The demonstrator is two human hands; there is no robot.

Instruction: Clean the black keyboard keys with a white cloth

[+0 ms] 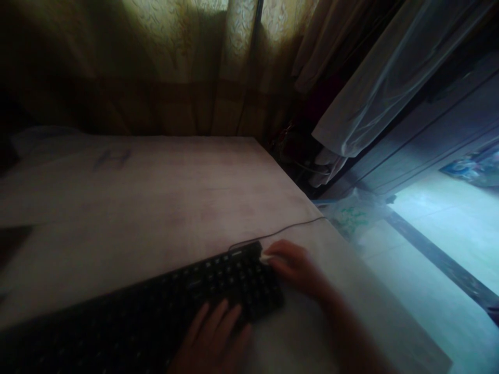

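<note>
A black computer keyboard (156, 306) lies slantwise across the lower left of the table, and its right end shows most clearly. My left hand (216, 337) rests on the keyboard's lower edge with its fingers spread. At the keyboard's upper right corner, my right hand (292, 265) is closed on a small white piece (265, 257), perhaps a cloth or tissue, that touches the keys there. Most of that piece is hidden by the fingers. A thin dark cable (288, 227) runs from the keyboard's back edge to the table's right side.
The table (187, 192) has a pale cover and ends at the right along a slanting edge. Patterned curtains (175, 52) hang behind it. A white cloth (362, 104) hangs at the right, above a clear plastic bag (351, 213). Beyond lies a light tiled floor (429, 270).
</note>
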